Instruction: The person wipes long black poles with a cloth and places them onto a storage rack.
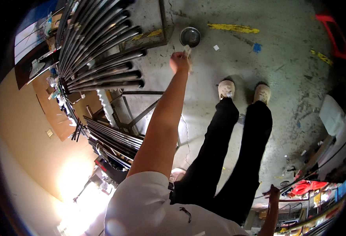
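Note:
My left hand (179,62) is stretched out ahead of me, fingers closed around a pale tan, crumpled strip (188,53); whether it is cloth or paper I cannot make out. Just beyond the strip stands a round metal bowl (190,37) with a dark inside, on the concrete floor. Low at the right, my right hand (274,192) is small and dark beside my hip. Its fingers are too unclear to show whether they hold anything.
Long dark metal tubes (102,43) jut from a rack at the left, their ends near my left arm. Below them lies a stack of thin bars (114,135). A red object (333,35) stands far right, with a pale bin (332,115) nearer. Yellow tape (233,28) marks the floor.

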The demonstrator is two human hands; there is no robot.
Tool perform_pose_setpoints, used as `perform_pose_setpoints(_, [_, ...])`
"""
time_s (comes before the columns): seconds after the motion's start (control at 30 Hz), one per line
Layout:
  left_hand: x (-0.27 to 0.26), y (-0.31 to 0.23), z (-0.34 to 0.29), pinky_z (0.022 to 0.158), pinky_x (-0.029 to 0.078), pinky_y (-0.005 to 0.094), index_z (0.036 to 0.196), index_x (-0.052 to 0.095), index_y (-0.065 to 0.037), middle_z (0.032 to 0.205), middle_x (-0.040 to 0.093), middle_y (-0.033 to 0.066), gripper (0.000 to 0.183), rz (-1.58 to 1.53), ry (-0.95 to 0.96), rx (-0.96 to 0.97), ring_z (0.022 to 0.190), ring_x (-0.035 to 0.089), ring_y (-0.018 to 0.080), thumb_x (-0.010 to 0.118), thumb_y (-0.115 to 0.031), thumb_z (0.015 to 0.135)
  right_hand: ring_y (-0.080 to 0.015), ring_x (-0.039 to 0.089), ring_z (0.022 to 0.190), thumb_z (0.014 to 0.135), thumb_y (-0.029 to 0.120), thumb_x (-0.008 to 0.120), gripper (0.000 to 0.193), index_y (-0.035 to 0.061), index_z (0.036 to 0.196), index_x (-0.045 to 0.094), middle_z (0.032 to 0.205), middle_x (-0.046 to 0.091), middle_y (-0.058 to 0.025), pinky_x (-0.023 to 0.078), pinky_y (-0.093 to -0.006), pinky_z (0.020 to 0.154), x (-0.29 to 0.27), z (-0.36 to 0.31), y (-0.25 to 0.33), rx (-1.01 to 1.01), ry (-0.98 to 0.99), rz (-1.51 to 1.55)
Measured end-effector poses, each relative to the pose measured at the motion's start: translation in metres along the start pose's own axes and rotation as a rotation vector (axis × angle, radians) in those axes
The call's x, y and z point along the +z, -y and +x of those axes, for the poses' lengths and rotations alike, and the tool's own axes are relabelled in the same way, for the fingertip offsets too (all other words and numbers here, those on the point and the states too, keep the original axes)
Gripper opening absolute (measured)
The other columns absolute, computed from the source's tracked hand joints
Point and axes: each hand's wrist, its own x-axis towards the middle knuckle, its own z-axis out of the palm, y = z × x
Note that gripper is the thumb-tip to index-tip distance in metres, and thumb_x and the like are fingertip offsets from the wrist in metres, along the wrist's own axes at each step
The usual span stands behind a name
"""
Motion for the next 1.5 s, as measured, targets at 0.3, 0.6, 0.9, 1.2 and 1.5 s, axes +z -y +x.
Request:
perform_pose_setpoints(0.3, [0.166,0.050,0.128,0.067,0.052,0.0376,0.080,0.068,-0.011,0.084,0.067,0.0110,0.009,0.450,-0.059,0.132,0.077,0.065,0.0285,0.067,-0.013,0.072,-0.0159,0.050,0.036,0.092,0.031,0.051,0.039,0.0046,0.063,0.051,0.048,0.051,-0.0057,0.044,-0.0308,0.037,-0.038,0.079,0.044,0.211,-0.133,-0.076])
perform_pose_setpoints(0.6, [0.202,0.110,0.167,0.069,0.050,0.0392,0.089,0.063,-0.012,0.090,0.063,0.0107,0.013,0.438,-0.073,0.154,0.081,0.061,0.0264,0.060,-0.014,0.077,-0.0157,0.051,0.037,0.092,0.031,0.050,0.039,0.0064,0.063,0.049,0.046,0.049,-0.0046,0.045,-0.0305,0.039,-0.044,0.090,0.031,0.261,-0.113,-0.134])
perform_pose_setpoints(0.9, [0.081,0.068,0.046,0.069,0.044,0.0291,0.100,0.059,-0.001,0.091,0.059,0.0041,0.028,-0.460,0.081,-0.182,0.080,0.053,0.0132,0.055,-0.027,0.091,-0.0156,0.051,0.037,0.093,0.032,0.048,0.038,0.0083,0.063,0.047,0.044,0.046,-0.0036,0.046,-0.0303,0.041,-0.065,0.050,-0.024,0.026,0.017,-0.057])
perform_pose_setpoints(1.2, [-0.049,-0.093,-0.070,0.071,0.039,0.0212,0.096,0.055,-0.007,0.086,0.053,-0.0015,0.015,-0.569,0.073,-0.170,0.078,0.047,0.0071,0.056,-0.020,0.090,-0.0138,0.050,0.043,0.089,0.018,0.056,0.032,0.0041,0.061,0.051,0.050,0.047,-0.0035,0.041,-0.0283,0.044,-0.059,-0.011,0.060,-0.218,-0.021,0.092])
perform_pose_setpoints(1.5, [-0.188,-0.272,-0.181,0.069,0.039,0.0229,0.095,0.050,-0.004,0.081,0.051,0.0013,0.008,-0.612,0.109,0.382,0.074,0.045,0.0086,0.049,-0.012,0.093,-0.0212,0.057,0.045,0.091,0.039,0.047,0.052,0.0002,0.059,0.058,0.047,0.056,-0.0097,0.045,-0.0355,0.049,-0.085,-0.064,0.061,-0.345,-0.180,-0.628])
